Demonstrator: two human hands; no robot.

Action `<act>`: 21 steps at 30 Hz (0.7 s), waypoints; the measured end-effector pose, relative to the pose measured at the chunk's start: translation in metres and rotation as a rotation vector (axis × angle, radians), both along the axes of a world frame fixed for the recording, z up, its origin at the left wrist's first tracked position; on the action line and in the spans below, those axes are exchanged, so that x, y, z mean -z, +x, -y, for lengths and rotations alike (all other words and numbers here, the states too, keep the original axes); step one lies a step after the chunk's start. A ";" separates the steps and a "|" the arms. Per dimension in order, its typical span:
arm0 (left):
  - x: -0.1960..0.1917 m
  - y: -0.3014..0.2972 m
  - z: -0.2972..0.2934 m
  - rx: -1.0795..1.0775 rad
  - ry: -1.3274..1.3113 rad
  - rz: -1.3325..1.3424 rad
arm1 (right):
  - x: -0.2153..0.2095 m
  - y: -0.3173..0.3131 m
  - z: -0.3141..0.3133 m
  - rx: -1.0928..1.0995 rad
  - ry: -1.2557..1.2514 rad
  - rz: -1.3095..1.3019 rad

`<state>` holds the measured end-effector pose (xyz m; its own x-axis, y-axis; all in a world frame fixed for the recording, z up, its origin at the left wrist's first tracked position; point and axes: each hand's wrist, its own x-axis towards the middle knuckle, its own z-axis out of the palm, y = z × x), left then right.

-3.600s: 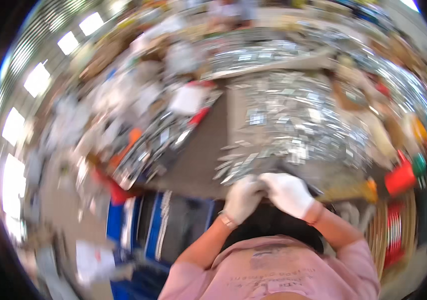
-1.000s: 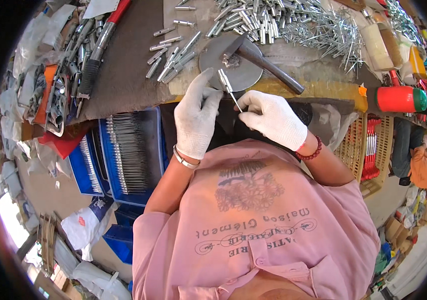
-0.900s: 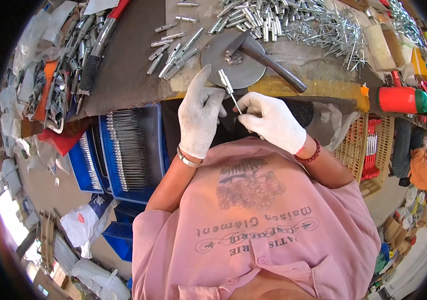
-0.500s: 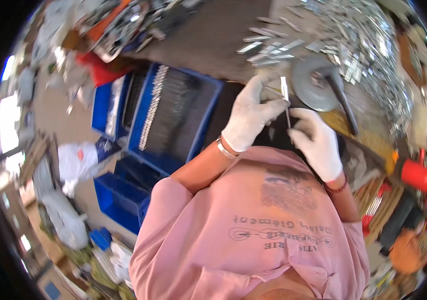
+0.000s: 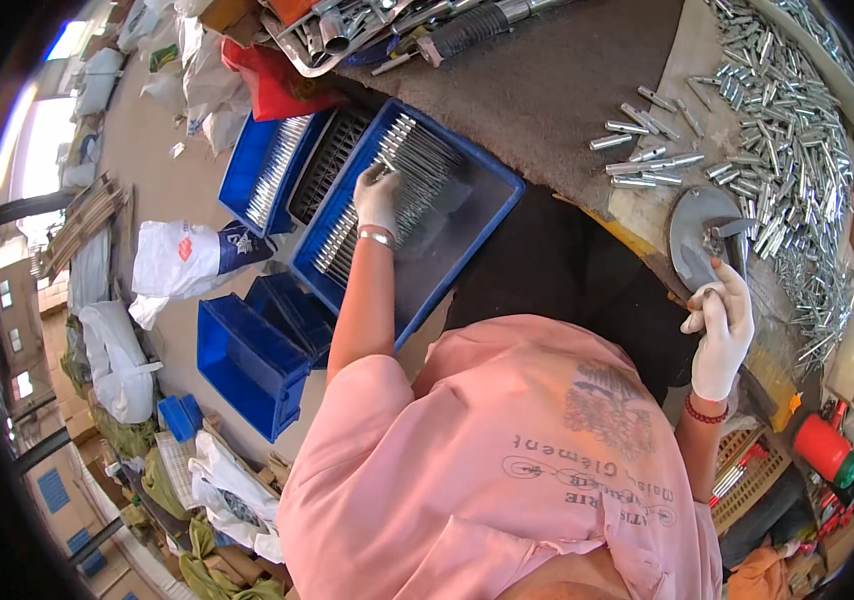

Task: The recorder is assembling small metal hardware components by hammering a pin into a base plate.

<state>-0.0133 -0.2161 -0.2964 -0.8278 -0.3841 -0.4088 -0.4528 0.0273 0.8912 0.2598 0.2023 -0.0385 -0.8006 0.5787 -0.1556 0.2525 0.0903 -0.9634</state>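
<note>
My left hand (image 5: 377,200), in a white glove with bare fingertips, is over a blue bin (image 5: 467,165) at the left. Its fingers are pinched on a thin metal rod with a shiny sleeve (image 5: 384,165), mostly hidden by the hand. Rows of similar metal rods (image 5: 427,180) lie side by side in that bin. My right hand (image 5: 725,335), gloved the same way, is raised at the bench edge with its fingers apart and nothing visible in them. Just beyond its fingertips stands a round grey metal disc (image 5: 689,235) with a lever (image 5: 737,227).
Loose metal sleeves (image 5: 787,160) are heaped at the right of the bench, with several (image 5: 647,150) nearer the middle. A second blue bin (image 5: 257,170) of rods stands farther left. Blue bins (image 5: 247,360) sit below. A red and green spool (image 5: 827,450) lies right.
My left hand has moved left from in front of me to the bin, carrying the rod. My right hand has let go and moved right towards the disc. The view has shifted.
</note>
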 end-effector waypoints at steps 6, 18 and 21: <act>0.046 -0.044 0.091 0.292 -0.759 -0.244 | -0.002 0.000 0.000 -0.045 -0.078 -0.043; -0.169 -0.005 -0.064 0.010 -0.686 -0.747 | -0.005 0.007 -0.003 -0.109 -0.141 -0.040; -0.252 0.023 -0.143 0.374 -0.466 -0.896 | -0.004 0.011 -0.009 -0.145 -0.120 -0.058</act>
<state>0.0099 -0.0735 -0.0445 -0.8504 -0.0060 0.5261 0.4672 0.4514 0.7603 0.2706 0.2115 -0.0346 -0.8836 0.4372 -0.1675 0.1889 0.0056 -0.9820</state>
